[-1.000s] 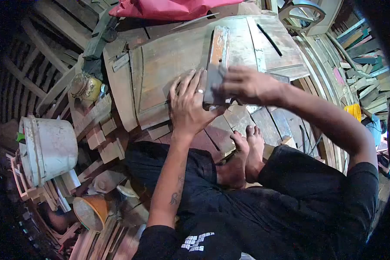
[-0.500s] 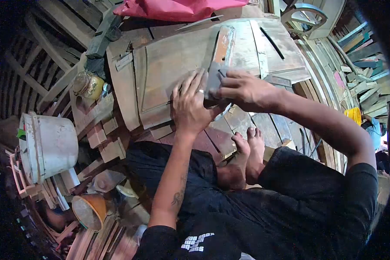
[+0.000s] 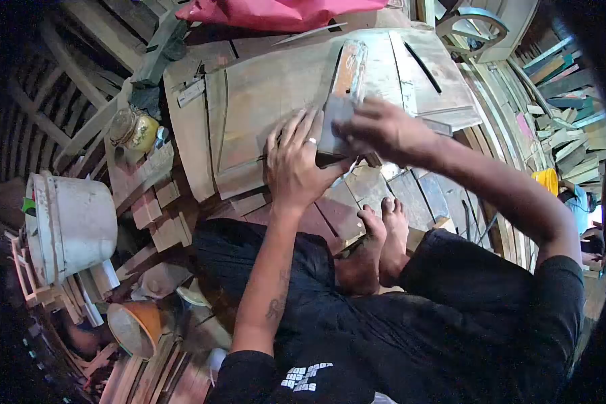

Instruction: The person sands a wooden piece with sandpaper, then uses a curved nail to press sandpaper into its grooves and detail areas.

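A flat grey piece (image 3: 335,124), its kind unclear, lies on a worn board with orange and whitish paint (image 3: 349,67). Under both is a wide wooden panel (image 3: 262,87). My left hand (image 3: 295,151) rests flat on the panel with fingers stretched, along the left side of the grey piece. Its thumb reaches across the near end. My right hand (image 3: 380,131) has curled fingers at the right edge of the grey piece. Motion smears those fingertips, and whatever they pinch is hidden.
A dark thin strip (image 3: 423,67) lies on the panel's right part. Pink sheeting (image 3: 283,15) covers the far edge. At left stand a jar (image 3: 135,130), a white bucket (image 3: 74,225) and an orange container (image 3: 138,326) among wood offcuts. My bare feet (image 3: 384,236) are just before the panel.
My right hand has shifted slightly right across the grey piece, uncovering more of its surface. My left hand stays nearly in place. The view has moved a little.
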The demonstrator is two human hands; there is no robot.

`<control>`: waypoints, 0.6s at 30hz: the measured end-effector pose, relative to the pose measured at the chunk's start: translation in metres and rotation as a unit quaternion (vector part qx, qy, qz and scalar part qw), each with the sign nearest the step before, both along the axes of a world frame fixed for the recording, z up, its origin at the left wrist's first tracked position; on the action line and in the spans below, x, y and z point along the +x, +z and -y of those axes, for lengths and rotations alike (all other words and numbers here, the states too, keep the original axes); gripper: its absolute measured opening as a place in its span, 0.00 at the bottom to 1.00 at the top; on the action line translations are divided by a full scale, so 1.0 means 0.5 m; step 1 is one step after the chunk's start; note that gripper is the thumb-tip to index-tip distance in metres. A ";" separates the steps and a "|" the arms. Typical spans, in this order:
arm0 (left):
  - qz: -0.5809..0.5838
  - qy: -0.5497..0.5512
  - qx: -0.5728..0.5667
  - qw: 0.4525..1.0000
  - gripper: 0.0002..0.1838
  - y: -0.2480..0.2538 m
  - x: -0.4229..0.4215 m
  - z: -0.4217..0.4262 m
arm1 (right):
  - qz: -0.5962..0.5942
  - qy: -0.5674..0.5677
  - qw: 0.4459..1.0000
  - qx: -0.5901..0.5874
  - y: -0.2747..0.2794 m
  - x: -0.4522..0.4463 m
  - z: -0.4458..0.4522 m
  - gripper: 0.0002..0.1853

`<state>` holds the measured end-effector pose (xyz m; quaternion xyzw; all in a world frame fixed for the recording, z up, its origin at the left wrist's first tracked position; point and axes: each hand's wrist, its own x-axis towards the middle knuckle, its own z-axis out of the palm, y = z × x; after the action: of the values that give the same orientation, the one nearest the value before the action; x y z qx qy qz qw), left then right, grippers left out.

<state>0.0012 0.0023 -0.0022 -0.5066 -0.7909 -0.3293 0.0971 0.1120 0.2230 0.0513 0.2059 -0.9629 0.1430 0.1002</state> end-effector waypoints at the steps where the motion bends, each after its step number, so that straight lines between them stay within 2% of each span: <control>1: 0.000 0.001 0.000 1.000 0.52 -0.001 -0.002 -0.001 | -0.025 0.031 0.999 -0.011 -0.018 0.011 0.023 0.25; 3: -0.022 -0.008 0.001 1.000 0.51 -0.007 -0.004 0.002 | -0.034 0.061 0.997 0.026 -0.019 0.023 0.018 0.26; 5: -0.010 -0.007 0.009 1.000 0.50 -0.007 0.001 0.005 | 0.033 -0.011 0.998 -0.042 0.015 0.009 -0.011 0.25; 6: -0.009 -0.003 0.005 1.000 0.50 -0.005 0.003 0.006 | 0.057 -0.034 0.998 0.013 0.032 0.003 -0.023 0.25; 7: -0.009 0.002 0.003 1.000 0.49 -0.002 0.004 0.005 | 0.057 -0.035 0.998 0.015 0.021 0.009 -0.013 0.25; 9: -0.004 0.006 0.001 1.000 0.49 0.004 0.000 0.000 | -0.024 -0.011 1.000 -0.014 0.001 0.021 0.029 0.22; 10: -0.009 -0.001 0.001 1.000 0.49 0.003 -0.002 0.001 | -0.083 0.035 0.995 0.029 0.006 0.024 0.041 0.22; 11: -0.014 -0.008 0.000 1.000 0.49 0.000 -0.003 0.003 | -0.079 0.052 0.995 0.044 0.018 0.030 0.040 0.21; 14: -0.007 -0.004 -0.003 1.000 0.48 0.007 0.003 0.007 | -0.026 -0.037 0.999 -0.019 0.029 0.020 -0.008 0.20; 15: -0.006 -0.002 -0.001 1.000 0.47 0.010 0.004 0.004 | -0.009 -0.056 0.998 0.000 0.034 0.017 -0.015 0.19; 17: -0.008 -0.001 0.019 1.000 0.46 0.003 0.000 -0.001 | -0.073 -0.033 0.997 -0.010 -0.014 0.030 0.010 0.19; 18: -0.011 -0.003 0.009 1.000 0.48 0.003 -0.002 -0.001 | -0.023 -0.013 1.000 0.012 -0.005 0.041 0.028 0.20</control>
<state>0.0003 0.0029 -0.0009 -0.5116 -0.7853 -0.3310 0.1100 0.1325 0.2091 0.0485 0.1984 -0.9644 0.1252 0.1218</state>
